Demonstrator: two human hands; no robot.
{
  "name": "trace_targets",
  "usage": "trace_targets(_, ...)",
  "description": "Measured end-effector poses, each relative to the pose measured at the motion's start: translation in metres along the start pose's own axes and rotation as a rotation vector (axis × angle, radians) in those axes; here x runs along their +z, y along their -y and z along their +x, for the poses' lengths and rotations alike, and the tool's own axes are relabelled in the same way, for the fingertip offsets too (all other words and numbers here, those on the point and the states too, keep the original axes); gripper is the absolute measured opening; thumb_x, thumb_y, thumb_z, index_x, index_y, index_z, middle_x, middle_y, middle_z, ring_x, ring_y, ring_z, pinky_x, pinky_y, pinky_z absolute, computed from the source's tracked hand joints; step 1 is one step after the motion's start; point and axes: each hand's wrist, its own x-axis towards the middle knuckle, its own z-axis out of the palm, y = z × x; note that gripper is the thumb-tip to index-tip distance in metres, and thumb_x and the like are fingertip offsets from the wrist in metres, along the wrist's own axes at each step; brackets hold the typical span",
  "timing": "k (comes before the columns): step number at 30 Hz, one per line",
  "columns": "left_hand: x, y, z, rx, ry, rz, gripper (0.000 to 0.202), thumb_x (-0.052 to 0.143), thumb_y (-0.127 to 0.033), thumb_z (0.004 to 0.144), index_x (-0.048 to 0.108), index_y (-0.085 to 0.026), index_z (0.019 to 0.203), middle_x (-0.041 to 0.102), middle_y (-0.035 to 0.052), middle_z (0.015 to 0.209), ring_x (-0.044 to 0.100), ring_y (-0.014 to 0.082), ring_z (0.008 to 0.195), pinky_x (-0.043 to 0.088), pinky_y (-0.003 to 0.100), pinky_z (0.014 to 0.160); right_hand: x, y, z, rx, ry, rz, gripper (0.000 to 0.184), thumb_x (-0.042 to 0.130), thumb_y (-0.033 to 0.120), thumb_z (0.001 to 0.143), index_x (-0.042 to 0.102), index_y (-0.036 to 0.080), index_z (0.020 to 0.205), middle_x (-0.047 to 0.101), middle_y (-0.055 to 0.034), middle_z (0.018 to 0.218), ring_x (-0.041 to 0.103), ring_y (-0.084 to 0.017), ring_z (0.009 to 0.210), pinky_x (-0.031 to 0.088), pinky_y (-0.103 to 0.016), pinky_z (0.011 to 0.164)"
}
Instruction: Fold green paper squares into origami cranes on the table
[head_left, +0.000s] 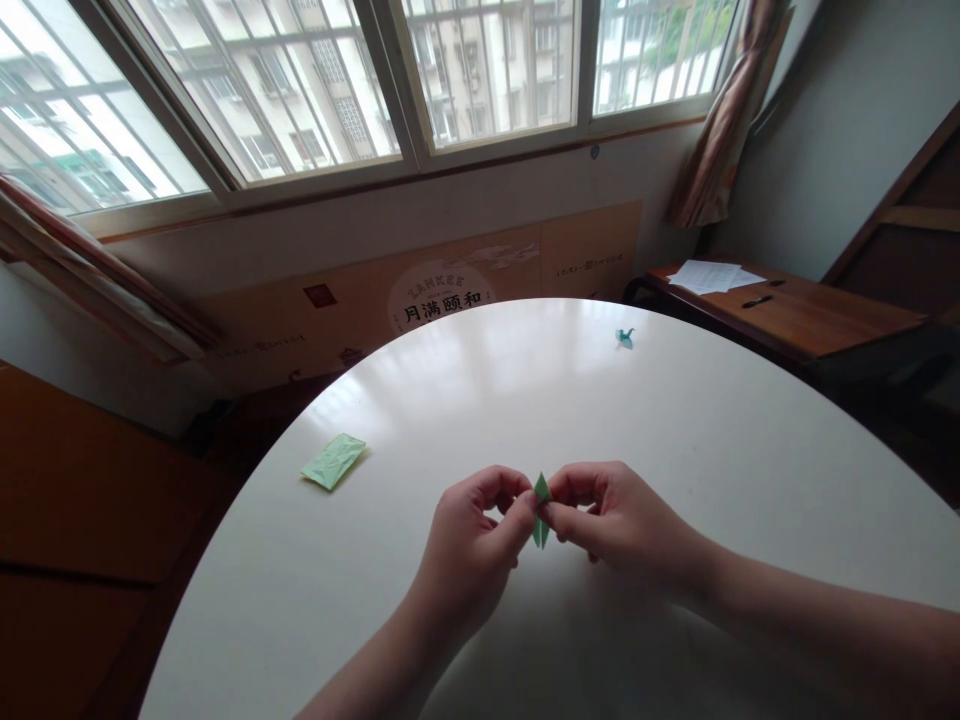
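A small folded green paper point(541, 510), narrow and pointed at both ends, is pinched upright between both hands over the round white table point(675, 420). My left hand point(472, 545) is closed, its thumb and forefinger on the paper's left side. My right hand point(611, 515) is closed too, pinching the paper's right side. A finished small blue-green paper crane point(625, 337) stands far off on the table, toward the back right.
A pale green packet point(334, 460) lies flat near the table's left edge. Behind the table lean cardboard panels point(442, 295) under the window. A wooden desk point(795, 310) at the right carries white sheets point(712, 275) and a pen point(757, 300).
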Motion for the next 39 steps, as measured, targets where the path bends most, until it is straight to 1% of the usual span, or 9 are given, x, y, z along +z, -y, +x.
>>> trace_targets(4,0.001,0.003,-0.001,0.018,-0.014,0.013,0.023,0.064,-0.034,0.086,0.064,-0.014,0.075,0.059,0.0012,0.067,0.049,0.0099,0.053,0.045,0.018,0.041,0.000,-0.002,0.002,0.041,0.004,0.031,0.016,0.067,0.028,0.085,0.072,0.015,0.078,0.063,-0.0014,0.067,0.054,-0.012,0.060,0.042,-0.019,0.046)
trace_targets(10,-0.002,0.001,0.003,-0.057,-0.025,-0.116,0.033,0.062,-0.044,0.088,0.071,-0.012,0.086,0.056,0.0007,0.062,0.051,0.0122,0.054,0.046,0.018,0.039,-0.005,-0.007,0.006,0.109,-0.015,0.169,0.021,0.073,0.037,0.084,0.071,0.016,0.079,0.064,-0.0010,0.069,0.057,-0.013,0.061,0.044,-0.020,0.048)
trace_targets(15,-0.001,0.001,0.002,-0.053,0.012,-0.080,0.033,0.071,-0.044,0.082,0.073,-0.012,0.090,0.061,0.0030,0.066,0.054,0.0135,0.057,0.047,0.019,0.040,-0.005,-0.005,0.005,0.136,-0.033,0.224,0.022,0.075,0.038,0.082,0.073,0.017,0.077,0.063,-0.0008,0.067,0.057,-0.013,0.061,0.044,-0.021,0.050)
trace_targets(22,-0.003,0.003,0.004,-0.083,0.037,-0.122,0.024,0.075,-0.036,0.079,0.073,-0.012,0.079,0.066,0.0043,0.067,0.054,0.0121,0.057,0.046,0.019,0.045,-0.006,-0.010,0.004,0.091,-0.010,0.148,0.022,0.076,0.039,0.081,0.075,0.017,0.079,0.065,-0.0013,0.069,0.058,-0.014,0.063,0.046,-0.022,0.053)
trace_targets(25,-0.004,0.003,0.005,-0.109,0.009,-0.192,0.021,0.075,-0.034,0.078,0.072,-0.012,0.076,0.065,0.0030,0.065,0.053,0.0108,0.056,0.044,0.019,0.046,-0.006,-0.010,0.004,0.089,-0.013,0.135,0.027,0.073,0.044,0.084,0.075,0.018,0.084,0.067,-0.0033,0.076,0.060,-0.016,0.068,0.047,-0.023,0.052)
trace_targets(28,-0.005,0.002,0.006,-0.129,-0.056,-0.251,0.019,0.076,-0.032,0.076,0.072,-0.013,0.075,0.062,0.0008,0.063,0.050,0.0093,0.054,0.042,0.018,0.045,-0.006,-0.007,0.005,0.103,-0.080,0.183,0.032,0.066,0.049,0.089,0.072,0.018,0.084,0.066,-0.0041,0.081,0.060,-0.017,0.071,0.046,-0.022,0.050)
trace_targets(31,-0.006,0.002,0.008,-0.128,-0.100,-0.274,0.019,0.078,-0.032,0.075,0.073,-0.013,0.075,0.059,-0.0008,0.061,0.048,0.0083,0.053,0.041,0.017,0.045,-0.008,-0.006,0.007,0.148,-0.108,0.244,0.039,0.061,0.052,0.092,0.067,0.017,0.075,0.063,-0.0025,0.071,0.058,-0.014,0.064,0.043,-0.020,0.047)
trace_targets(35,-0.007,0.006,0.010,-0.061,-0.101,-0.229,0.020,0.078,-0.035,0.077,0.076,-0.015,0.080,0.063,0.0012,0.064,0.050,0.0100,0.055,0.043,0.019,0.046,-0.011,-0.006,0.007,0.254,0.001,0.301,0.050,0.057,0.058,0.093,0.066,0.015,0.069,0.060,-0.0018,0.059,0.056,-0.012,0.052,0.043,-0.020,0.044)
trace_targets(39,-0.009,0.008,0.008,0.185,-0.131,-0.050,0.010,0.074,-0.028,0.083,0.076,-0.018,0.082,0.067,0.0046,0.080,0.058,0.0131,0.064,0.046,0.021,0.049,-0.010,-0.004,0.006,0.319,0.064,0.390,0.048,0.058,0.059,0.092,0.072,0.014,0.085,0.065,-0.0046,0.076,0.062,-0.012,0.057,0.045,-0.018,0.041)
